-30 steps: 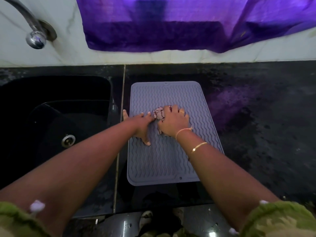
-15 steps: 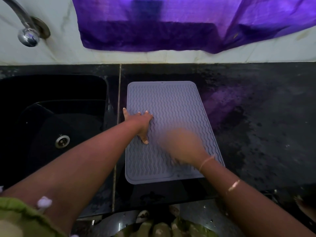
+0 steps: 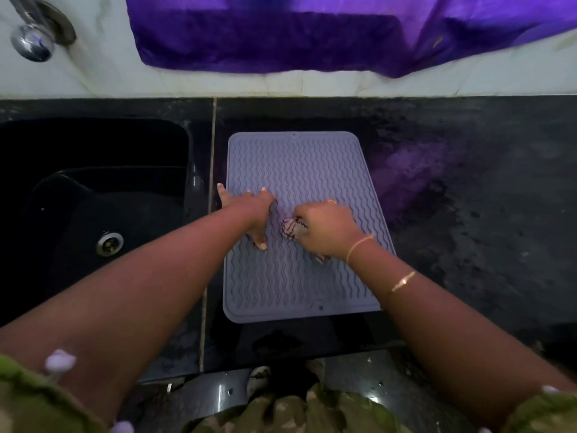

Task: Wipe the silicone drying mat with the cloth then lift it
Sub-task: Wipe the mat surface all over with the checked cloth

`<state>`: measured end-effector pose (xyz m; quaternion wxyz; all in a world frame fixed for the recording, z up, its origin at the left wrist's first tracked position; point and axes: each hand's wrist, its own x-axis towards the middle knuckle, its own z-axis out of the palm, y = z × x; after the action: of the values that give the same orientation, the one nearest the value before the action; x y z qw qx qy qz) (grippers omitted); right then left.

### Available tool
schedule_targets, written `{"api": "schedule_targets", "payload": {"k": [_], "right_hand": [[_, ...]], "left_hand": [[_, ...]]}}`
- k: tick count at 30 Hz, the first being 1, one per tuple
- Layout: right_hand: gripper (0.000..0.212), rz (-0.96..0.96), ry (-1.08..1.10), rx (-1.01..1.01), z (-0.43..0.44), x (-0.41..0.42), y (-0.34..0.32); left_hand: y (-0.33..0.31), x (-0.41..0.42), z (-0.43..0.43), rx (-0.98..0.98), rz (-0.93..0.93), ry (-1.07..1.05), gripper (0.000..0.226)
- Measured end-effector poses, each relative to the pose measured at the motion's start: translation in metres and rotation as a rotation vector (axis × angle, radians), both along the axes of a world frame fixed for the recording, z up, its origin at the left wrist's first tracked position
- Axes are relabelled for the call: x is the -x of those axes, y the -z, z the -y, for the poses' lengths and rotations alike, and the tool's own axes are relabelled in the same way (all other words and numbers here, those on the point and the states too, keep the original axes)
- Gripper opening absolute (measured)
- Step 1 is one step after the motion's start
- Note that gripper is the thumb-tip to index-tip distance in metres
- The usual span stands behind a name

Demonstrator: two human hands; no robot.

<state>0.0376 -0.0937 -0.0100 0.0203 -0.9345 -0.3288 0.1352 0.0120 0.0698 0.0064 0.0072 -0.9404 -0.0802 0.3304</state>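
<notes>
Our left fingers (image 3: pixel 261 195) lay straight, pressing down. On the desk (image 3: pixel 468 229) the mat (image 3: pixel 296 164) lay flat beneath them. Our right fingers (image 3: pixel 310 210) gripped the balled cloth (image 3: pixel 290 229) mid-mat. We judged wiping underway, lifting not yet done.

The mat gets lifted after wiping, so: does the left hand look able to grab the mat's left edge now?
Probably yes. The left hand lies flat on the mat right at that edge, one finger past it over the counter, with nothing in between.
</notes>
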Motion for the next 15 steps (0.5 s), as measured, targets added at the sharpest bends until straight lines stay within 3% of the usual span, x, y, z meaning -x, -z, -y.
{"api": "schedule_targets", "payload": {"k": [4, 9, 12, 15], "right_hand": [[0.042, 0.022, -0.086, 0.016, 0.018, 0.035, 0.002], [0.042, -0.038, -0.16, -0.116, 0.054, 0.074, 0.001], [0.042, -0.219, -0.185, -0.141, 0.071, 0.078, -0.012], [0.041, -0.572, 0.029, -0.356, 0.08, 0.067, -0.028]], "left_hand": [[-0.001, -0.001, 0.002, -0.031, -0.006, 0.019, 0.117], [0.001, -0.002, 0.002, -0.05, 0.0, 0.033, 0.118], [0.001, 0.002, 0.002, -0.051, 0.005, 0.056, 0.115], [0.0, 0.006, 0.002, -0.053, 0.004, 0.055, 0.112]]}}
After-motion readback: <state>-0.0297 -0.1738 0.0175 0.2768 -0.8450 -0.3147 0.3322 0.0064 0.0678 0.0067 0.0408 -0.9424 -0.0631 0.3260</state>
